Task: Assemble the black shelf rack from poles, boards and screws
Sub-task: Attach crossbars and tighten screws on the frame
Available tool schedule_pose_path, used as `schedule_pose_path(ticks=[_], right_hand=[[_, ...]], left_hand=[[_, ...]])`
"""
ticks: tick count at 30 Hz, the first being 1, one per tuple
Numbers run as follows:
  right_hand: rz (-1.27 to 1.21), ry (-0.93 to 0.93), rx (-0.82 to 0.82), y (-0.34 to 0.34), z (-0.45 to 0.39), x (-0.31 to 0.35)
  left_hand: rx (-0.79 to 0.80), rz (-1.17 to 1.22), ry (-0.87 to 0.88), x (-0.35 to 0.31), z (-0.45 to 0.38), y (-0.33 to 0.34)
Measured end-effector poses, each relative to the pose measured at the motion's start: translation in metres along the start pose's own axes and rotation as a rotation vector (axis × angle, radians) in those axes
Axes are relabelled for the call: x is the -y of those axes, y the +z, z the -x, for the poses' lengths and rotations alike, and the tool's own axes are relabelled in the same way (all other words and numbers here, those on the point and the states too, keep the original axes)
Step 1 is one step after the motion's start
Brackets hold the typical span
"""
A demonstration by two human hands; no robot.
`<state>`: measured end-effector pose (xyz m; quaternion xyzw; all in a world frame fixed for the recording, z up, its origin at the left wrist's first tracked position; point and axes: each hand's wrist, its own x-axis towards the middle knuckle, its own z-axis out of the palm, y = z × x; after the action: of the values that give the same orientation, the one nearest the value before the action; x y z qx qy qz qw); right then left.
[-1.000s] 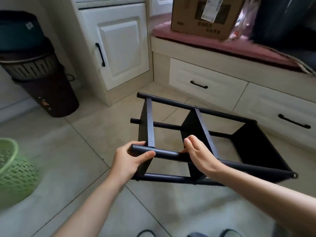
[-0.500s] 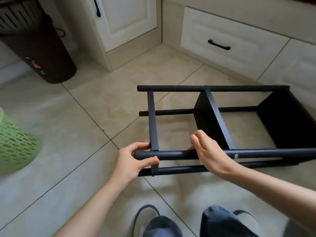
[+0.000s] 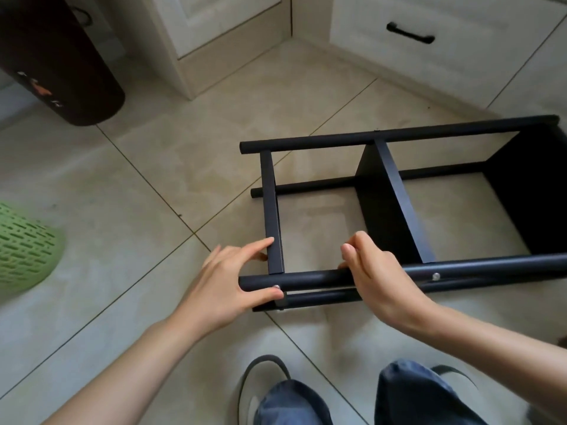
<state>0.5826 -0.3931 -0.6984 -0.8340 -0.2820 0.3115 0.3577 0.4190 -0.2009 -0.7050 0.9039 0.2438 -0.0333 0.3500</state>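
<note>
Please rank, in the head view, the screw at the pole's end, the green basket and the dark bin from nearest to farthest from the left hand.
From the left hand:
1. Screw, at its thumb tip on the near pole.
2. Green basket, on the floor at the left edge.
3. Dark bin, far up in the left corner.

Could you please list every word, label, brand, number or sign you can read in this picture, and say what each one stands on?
No text can be read here.
Dark brown bin: a small orange and white printed mark low on its side, too small and blurred to read.
Black shelf rack, drawer and green basket: no lettering visible.
</note>
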Motion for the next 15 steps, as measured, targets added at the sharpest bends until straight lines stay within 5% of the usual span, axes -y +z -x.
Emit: schedule_pose_path(ticks=[6, 15], right_hand=[[0.172, 0.010, 0.090, -0.006, -0.011, -0.004], [0.235, -0.059, 0.244, -0.024, -0.039, -0.012]], left_hand=[[-0.015, -0.235, 0.262, 0.008, -0.019, -0.013], [0.194, -0.528, 0.441, 0.023, -0.048, -0.012]])
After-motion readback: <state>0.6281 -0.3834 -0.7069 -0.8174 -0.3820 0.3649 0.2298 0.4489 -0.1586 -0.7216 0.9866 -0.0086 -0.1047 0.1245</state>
